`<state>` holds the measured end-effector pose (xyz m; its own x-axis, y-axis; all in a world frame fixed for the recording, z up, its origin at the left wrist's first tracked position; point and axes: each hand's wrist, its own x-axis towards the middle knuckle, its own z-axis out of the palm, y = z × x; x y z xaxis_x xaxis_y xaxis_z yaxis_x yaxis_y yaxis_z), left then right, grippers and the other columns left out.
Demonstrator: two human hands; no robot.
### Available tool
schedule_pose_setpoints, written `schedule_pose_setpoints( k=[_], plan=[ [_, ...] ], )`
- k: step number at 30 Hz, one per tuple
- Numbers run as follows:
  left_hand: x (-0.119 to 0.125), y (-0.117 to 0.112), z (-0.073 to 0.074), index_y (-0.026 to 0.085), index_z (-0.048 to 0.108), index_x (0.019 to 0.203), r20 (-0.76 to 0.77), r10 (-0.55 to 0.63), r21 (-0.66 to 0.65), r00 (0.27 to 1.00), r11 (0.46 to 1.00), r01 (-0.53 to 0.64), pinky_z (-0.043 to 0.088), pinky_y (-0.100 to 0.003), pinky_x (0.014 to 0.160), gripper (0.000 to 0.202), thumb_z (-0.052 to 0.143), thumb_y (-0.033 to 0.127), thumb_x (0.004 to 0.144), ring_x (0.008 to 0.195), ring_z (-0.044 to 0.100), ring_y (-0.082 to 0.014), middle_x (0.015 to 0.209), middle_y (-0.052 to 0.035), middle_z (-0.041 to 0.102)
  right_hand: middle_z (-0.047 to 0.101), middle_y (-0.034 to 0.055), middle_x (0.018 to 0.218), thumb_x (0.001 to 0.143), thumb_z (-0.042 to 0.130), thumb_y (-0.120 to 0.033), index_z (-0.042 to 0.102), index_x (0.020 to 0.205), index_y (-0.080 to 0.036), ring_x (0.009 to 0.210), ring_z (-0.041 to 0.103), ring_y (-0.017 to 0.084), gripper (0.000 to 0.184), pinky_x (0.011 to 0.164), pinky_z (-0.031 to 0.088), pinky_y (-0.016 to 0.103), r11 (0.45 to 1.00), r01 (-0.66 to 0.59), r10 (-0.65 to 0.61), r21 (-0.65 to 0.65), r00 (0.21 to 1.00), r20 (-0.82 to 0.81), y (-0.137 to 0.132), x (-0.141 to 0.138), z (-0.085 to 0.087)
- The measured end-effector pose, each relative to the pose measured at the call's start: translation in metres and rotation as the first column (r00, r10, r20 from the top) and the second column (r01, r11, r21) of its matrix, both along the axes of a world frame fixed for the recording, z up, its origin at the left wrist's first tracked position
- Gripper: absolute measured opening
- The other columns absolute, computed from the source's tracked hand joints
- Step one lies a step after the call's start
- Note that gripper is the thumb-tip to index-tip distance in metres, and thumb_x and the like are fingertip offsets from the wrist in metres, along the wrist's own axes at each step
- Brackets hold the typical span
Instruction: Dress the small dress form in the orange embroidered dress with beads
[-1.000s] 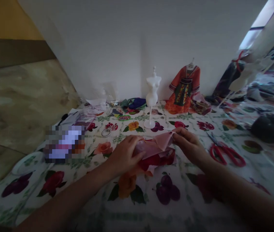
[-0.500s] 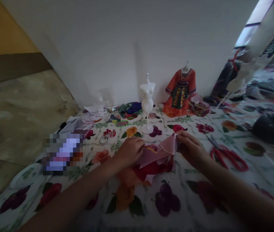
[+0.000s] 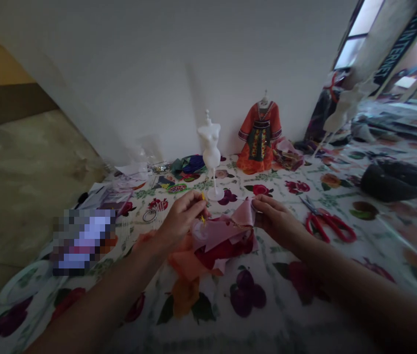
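Observation:
My left hand is closed in a pinch on a thin yellow strip, perhaps trim or ribbon, which stands up from the fingertips. Opposite it, my right hand pinches the upper right corner of a pink satin fabric piece and lifts it a little. Under the pink piece lie red fabric and sheer orange fabric. Just beyond my hands stands a small white dress form, bare and upright. To the right of my right hand rest red-handled scissors, their blades pointing away.
A miniature orange robe stands on a form against the wall. Fabric scraps lie along the back. A phone-like screen, pixelated, is at left; a dark bundle and another white form are at right.
My left hand has risen from the pink fabric, and the yellow strip now shows upright in its fingers. The right hand keeps the fabric corner. The whole view has shifted, moving the scene left.

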<state>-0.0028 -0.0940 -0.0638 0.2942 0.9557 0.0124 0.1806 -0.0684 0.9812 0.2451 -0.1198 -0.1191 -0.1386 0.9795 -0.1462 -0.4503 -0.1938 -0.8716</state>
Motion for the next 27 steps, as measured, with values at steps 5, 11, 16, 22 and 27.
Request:
schedule_pose_setpoints(
  k=[5, 11, 16, 22, 27],
  plan=[
    [0.028, -0.007, 0.004, 0.021, 0.055, 0.091, -0.173, -0.14, 0.059, 0.975, 0.987, 0.152, 0.038, -0.025, 0.058, 0.013, 0.05, 0.033, 0.09, 0.059, 0.047, -0.0111, 0.066, 0.0045, 0.05, 0.06, -0.0027, 0.072, 0.077, 0.081, -0.041, 0.059, 0.085, -0.021, 0.061, 0.059, 0.011, 0.031, 0.06, 0.053, 0.026, 0.999, -0.025, 0.025, -0.031, 1.0, -0.002, -0.004, -0.003, 0.003],
    [0.046, -0.018, 0.011, 0.023, 0.057, 0.114, -0.47, -0.144, 0.111, 0.871, 0.969, 0.22, 0.041, -0.028, 0.064, 0.046, 0.072, 0.049, 0.078, 0.074, 0.057, -0.0169, 0.083, 0.0007, 0.06, 0.061, -0.0031, 0.07, 0.072, 0.084, -0.045, 0.059, 0.083, -0.019, 0.059, 0.061, 0.012, 0.037, 0.061, 0.055, 0.028, 0.997, -0.068, 0.067, -0.037, 0.998, -0.008, -0.009, -0.007, 0.01],
    [0.043, -0.013, 0.009, 0.02, 0.063, 0.096, -0.436, -0.185, 0.174, 0.88, 0.943, 0.285, 0.044, -0.027, 0.071, 0.015, 0.062, 0.03, 0.085, 0.077, 0.061, -0.0147, 0.087, -0.0002, 0.066, 0.059, -0.0036, 0.07, 0.075, 0.083, -0.045, 0.059, 0.082, -0.019, 0.06, 0.062, 0.012, 0.036, 0.063, 0.054, 0.029, 0.998, -0.068, 0.067, -0.018, 0.998, -0.005, -0.008, -0.007, 0.008],
    [0.018, 0.005, 0.012, 0.017, 0.064, 0.083, -0.191, -0.246, 0.019, 0.95, 0.967, 0.254, 0.042, -0.024, 0.063, 0.018, 0.065, 0.035, 0.084, 0.067, 0.055, -0.0117, 0.074, 0.0006, 0.062, 0.062, -0.003, 0.071, 0.076, 0.081, -0.045, 0.058, 0.08, -0.02, 0.059, 0.062, 0.012, 0.034, 0.061, 0.052, 0.029, 0.996, -0.082, 0.082, -0.023, 0.997, 0.012, -0.006, -0.006, 0.005],
    [-0.003, 0.007, 0.021, 0.016, 0.062, 0.082, -0.047, -0.125, -0.159, 0.991, 0.98, 0.116, 0.031, -0.019, 0.054, 0.027, 0.072, 0.041, 0.082, 0.06, 0.046, -0.0071, 0.073, 0.0025, 0.054, 0.071, 0.004, 0.084, 0.079, 0.078, -0.049, 0.06, 0.084, -0.019, 0.07, 0.07, 0.016, 0.035, 0.066, 0.055, 0.03, 0.997, -0.075, 0.075, -0.013, 0.993, 0.09, -0.004, -0.003, 0.004]
  ],
)
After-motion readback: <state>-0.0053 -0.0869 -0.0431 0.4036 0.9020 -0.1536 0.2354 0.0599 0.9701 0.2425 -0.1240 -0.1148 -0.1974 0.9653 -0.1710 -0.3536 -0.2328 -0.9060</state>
